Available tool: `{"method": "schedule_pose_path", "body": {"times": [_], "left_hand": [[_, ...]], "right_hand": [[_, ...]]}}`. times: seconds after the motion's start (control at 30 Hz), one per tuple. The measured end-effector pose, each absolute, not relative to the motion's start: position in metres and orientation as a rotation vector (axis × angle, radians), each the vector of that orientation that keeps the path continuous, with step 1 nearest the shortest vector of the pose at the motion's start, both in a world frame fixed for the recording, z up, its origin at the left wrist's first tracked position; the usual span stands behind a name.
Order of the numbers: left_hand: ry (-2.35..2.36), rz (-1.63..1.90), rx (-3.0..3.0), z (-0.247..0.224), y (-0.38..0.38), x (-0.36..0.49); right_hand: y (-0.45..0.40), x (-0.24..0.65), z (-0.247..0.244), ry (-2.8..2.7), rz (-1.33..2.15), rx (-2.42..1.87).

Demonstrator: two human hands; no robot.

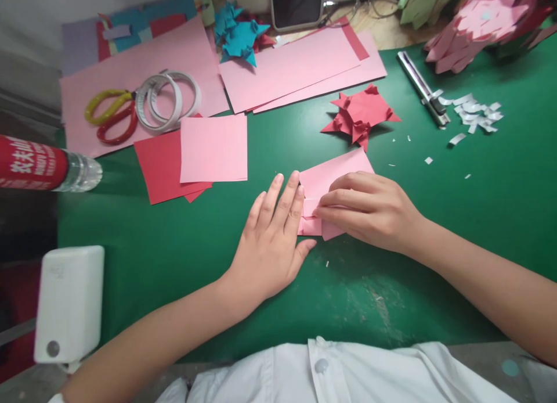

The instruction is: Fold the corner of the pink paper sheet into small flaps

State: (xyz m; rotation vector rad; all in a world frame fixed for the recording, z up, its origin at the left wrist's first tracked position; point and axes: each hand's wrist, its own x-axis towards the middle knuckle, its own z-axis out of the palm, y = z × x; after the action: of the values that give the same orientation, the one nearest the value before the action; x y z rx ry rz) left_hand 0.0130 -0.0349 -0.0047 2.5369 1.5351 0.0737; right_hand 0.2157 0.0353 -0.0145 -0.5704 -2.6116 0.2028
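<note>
A sheet of pink paper (pixel 335 172) with folded flaps along its lower left part lies on the green table in front of me. My left hand (pixel 270 240) rests flat, fingers stretched out, its index finger along the paper's left edge. From the right, my right hand (pixel 374 208) bends over the sheet, its fingers closed on a folded flap near the middle. The thumb of that hand is hidden beneath the fingers. Just beyond the sheet sits a red folded-paper piece (pixel 361 114) with pointed corners.
Pink squares (pixel 213 148) overlap red squares (pixel 163 168) at left. Scissors (pixel 111 115) and tape rolls (pixel 159 104) lie on a large pink sheet (pixel 204 54). A box cutter (pixel 422 89) lies near white scraps (pixel 476 112). A bottle (pixel 43 163) and white power bank (pixel 69 304) flank the left side.
</note>
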Motion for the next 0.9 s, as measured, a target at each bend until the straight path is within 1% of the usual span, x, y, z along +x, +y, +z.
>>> {"method": "schedule_pose_path", "body": {"times": [0.1, 0.23, 0.4, 0.47, 0.73, 0.9], "left_hand": [[1.439, 0.000, 2.524, -0.002, -0.042, 0.013], [1.347, -0.002, 2.532, -0.003, -0.051, 0.008], [1.263, 0.193, 2.492, -0.008, -0.058, 0.001], [1.225, 0.219, 2.479, -0.008, -0.058, -0.001], [1.146, 0.112, 2.459, -0.004, -0.058, -0.008], [1.180, 0.151, 2.468, -0.008, -0.063, -0.014]], "right_hand": [[0.038, 0.215, -0.013, -2.600, 0.257, -0.549], [0.041, 0.215, -0.009, -2.616, 0.344, -0.553], [0.043, 0.214, -0.009, -2.575, 0.452, -0.562], [0.043, 0.214, -0.009, -2.561, 0.503, -0.573], [0.044, 0.212, -0.012, -2.517, 0.638, -0.615], [0.045, 0.211, -0.009, -2.534, 0.734, -0.673]]}}
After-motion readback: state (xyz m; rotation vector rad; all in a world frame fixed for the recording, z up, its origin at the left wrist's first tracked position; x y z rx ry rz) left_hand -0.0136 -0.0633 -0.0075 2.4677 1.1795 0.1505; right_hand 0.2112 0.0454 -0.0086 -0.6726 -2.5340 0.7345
